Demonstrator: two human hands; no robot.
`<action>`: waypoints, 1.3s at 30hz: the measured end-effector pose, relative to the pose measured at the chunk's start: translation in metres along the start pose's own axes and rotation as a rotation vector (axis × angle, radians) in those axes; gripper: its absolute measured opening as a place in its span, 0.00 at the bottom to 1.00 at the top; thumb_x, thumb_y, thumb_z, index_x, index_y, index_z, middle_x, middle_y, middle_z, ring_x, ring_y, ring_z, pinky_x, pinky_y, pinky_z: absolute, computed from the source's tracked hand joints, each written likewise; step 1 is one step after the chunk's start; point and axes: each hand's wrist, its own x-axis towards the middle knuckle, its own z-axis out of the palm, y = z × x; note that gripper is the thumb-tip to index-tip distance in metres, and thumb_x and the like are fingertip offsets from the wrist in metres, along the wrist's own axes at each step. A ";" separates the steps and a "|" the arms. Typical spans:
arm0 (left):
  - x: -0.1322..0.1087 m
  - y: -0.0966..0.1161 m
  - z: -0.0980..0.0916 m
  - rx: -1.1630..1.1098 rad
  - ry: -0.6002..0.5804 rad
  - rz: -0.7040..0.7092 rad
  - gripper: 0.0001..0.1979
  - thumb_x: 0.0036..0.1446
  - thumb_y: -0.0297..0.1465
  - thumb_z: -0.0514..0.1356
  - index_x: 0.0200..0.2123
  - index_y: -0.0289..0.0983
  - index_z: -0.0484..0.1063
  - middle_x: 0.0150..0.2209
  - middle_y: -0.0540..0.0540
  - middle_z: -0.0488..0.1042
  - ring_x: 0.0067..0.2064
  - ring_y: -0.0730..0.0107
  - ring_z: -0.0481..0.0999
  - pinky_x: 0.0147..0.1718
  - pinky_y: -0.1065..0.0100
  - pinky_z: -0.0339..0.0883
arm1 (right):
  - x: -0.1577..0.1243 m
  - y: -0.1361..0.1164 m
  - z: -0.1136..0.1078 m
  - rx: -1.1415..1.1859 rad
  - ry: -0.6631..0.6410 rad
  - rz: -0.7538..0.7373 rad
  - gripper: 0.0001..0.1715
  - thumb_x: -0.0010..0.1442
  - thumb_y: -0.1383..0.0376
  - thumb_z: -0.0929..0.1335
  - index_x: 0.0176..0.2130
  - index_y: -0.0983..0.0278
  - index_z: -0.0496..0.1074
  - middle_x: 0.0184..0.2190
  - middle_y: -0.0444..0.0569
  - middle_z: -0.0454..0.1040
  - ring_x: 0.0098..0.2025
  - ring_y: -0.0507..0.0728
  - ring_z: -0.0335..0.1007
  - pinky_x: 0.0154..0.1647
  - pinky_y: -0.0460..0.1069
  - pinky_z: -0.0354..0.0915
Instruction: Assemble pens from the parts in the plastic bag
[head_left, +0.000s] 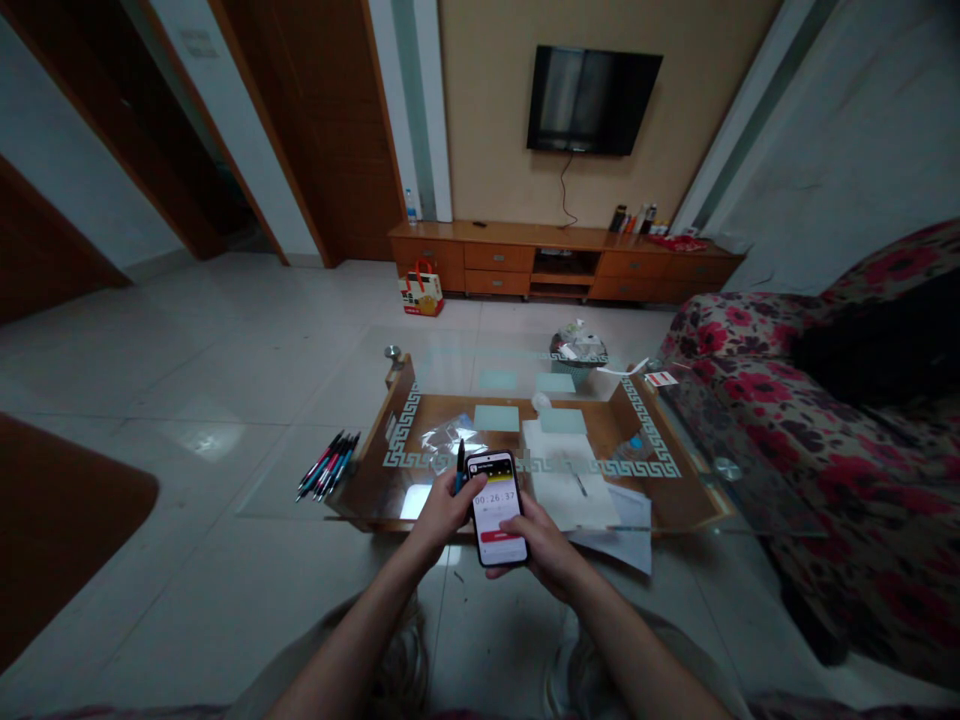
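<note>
Left hand (444, 508) grips a pen (460, 462) and the phone's (498, 512) left side. Right hand (549, 550) grips its right side. Phone location: at the table's (664, 467) near edge. Display reads "00:26:37". Loose pens (328, 467) lie toward the left edge.

We counted one left hand (442, 510), one right hand (553, 548), one phone (499, 512), one held pen (460, 462), one lone pen (580, 485), a heap of pens (328, 466) too tangled to number, one bench (649, 430), one television (592, 102), one carrier bag (421, 293) and one sofa (750, 335)
</note>
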 end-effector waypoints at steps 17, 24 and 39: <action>-0.004 0.005 0.001 -0.010 -0.002 -0.016 0.22 0.45 0.47 0.67 0.32 0.34 0.70 0.19 0.54 0.66 0.18 0.78 0.62 0.17 0.76 0.50 | 0.000 0.000 0.001 0.027 0.006 0.000 0.31 0.50 0.64 0.70 0.54 0.59 0.65 0.45 0.52 0.75 0.36 0.60 0.75 0.27 0.57 0.76; -0.009 0.011 0.000 -0.067 -0.125 -0.103 0.17 0.51 0.43 0.63 0.36 0.36 0.69 0.18 0.59 0.57 0.17 0.81 0.55 0.16 0.79 0.46 | 0.000 0.000 -0.002 0.138 -0.006 -0.043 0.30 0.55 0.62 0.68 0.58 0.56 0.61 0.47 0.53 0.75 0.38 0.62 0.77 0.28 0.60 0.76; -0.007 0.007 0.002 0.007 -0.155 -0.029 0.24 0.52 0.43 0.65 0.48 0.35 0.68 0.20 0.59 0.60 0.16 0.83 0.53 0.16 0.78 0.44 | 0.000 0.001 -0.004 0.154 0.016 -0.053 0.31 0.58 0.58 0.67 0.60 0.57 0.60 0.47 0.55 0.75 0.40 0.64 0.77 0.26 0.59 0.76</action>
